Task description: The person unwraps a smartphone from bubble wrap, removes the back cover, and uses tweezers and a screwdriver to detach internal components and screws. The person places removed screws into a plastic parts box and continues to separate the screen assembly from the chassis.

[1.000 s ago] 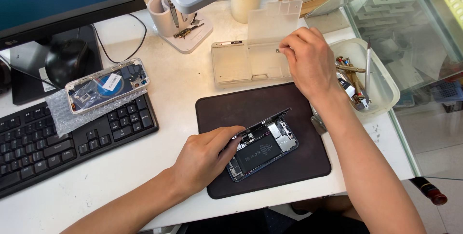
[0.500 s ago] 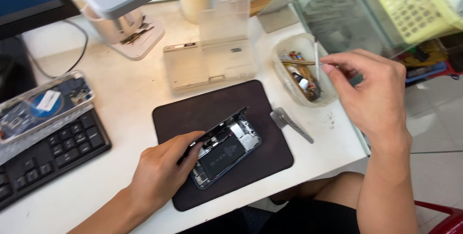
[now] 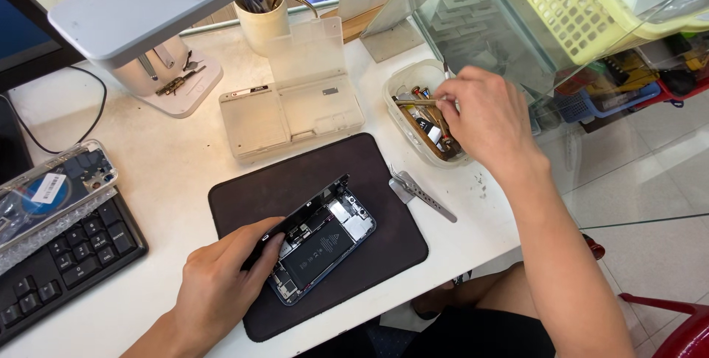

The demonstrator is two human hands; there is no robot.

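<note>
Steadying the opened phone point(image 3: 319, 246) on the dark mat point(image 3: 384, 181) with my left hand point(image 3: 221, 284), fingers curled loosely over its near edge, I keep it flat on the table point(image 3: 177, 173). My right hand point(image 3: 484, 118) is over the plastic tub point(image 3: 402, 81) of tools, fingertips pinched on a thin metal tool point(image 3: 415, 101) (tweezers, I think). The risk, as I judge it: the phone's insides lie bare, so a slip of my left hand or a dropped tool could scratch or short them. A metal pry tool point(image 3: 422, 194) lies just off the mat.
</note>
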